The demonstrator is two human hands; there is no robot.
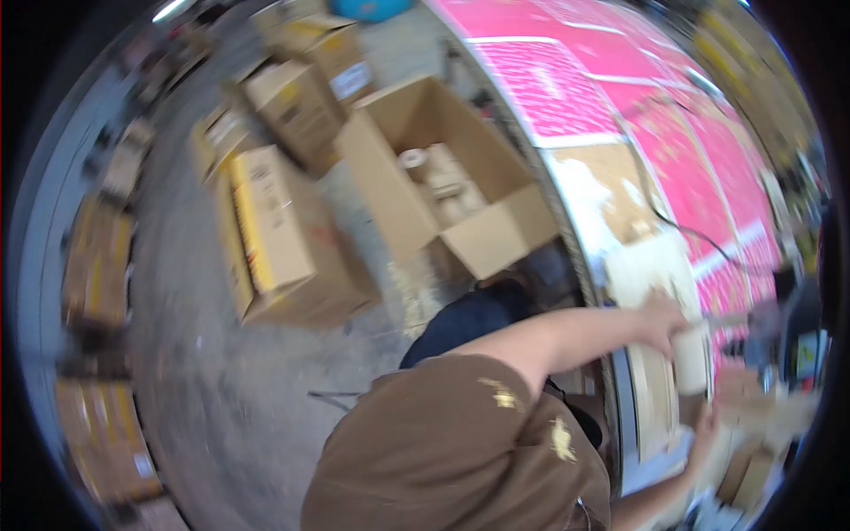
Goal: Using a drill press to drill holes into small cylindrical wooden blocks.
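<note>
My left hand (pixel 660 324) reaches across the bench, its fingers bent around the edge of a pale cream, roll-like piece (pixel 692 361). Motion blur hides exactly how it grips. Close to the lower end of that piece is my right hand (pixel 704 434); its fingers are smeared, and I cannot tell whether they touch it. Beside the roll-like piece lies a flat, light wooden board (pixel 652 398). Another cream, sheet-like piece (pixel 651 263) rests just beyond my left hand.
Pink printed sheeting (pixel 602 53) covers the bench's far part, with a dark cable (pixel 691 232) across it. Left of the bench stands an open cardboard box (pixel 487 234) with pale pieces inside. More cartons (pixel 288 234) stand on the floor. Dark equipment (pixel 801 332) sits at the right.
</note>
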